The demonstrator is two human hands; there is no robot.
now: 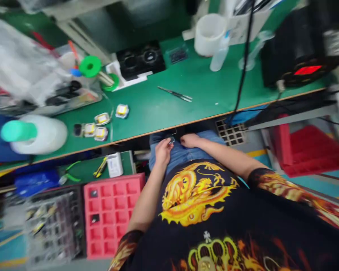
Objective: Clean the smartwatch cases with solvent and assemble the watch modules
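Note:
My left hand [163, 151] rests over my lap below the table edge, its fingers closed on a small dark part [172, 140] with a shiny edge. To its right my right hand [189, 140] lies on my jeans, fingers curled into a loose fist; whether anything is inside is hidden. On the green table [147, 113] above lie metal tweezers [175, 93], and farther left several small square parts with yellow tops, one of them [122, 111] set apart from the others.
A white bottle with a green cap [42, 134], a green solder spool [90, 66], a clear bottle [219, 54] and a black device with a red display [295, 52] stand on the table. A red compartment tray [113, 216] and a clear tray [49, 229] lie lower left.

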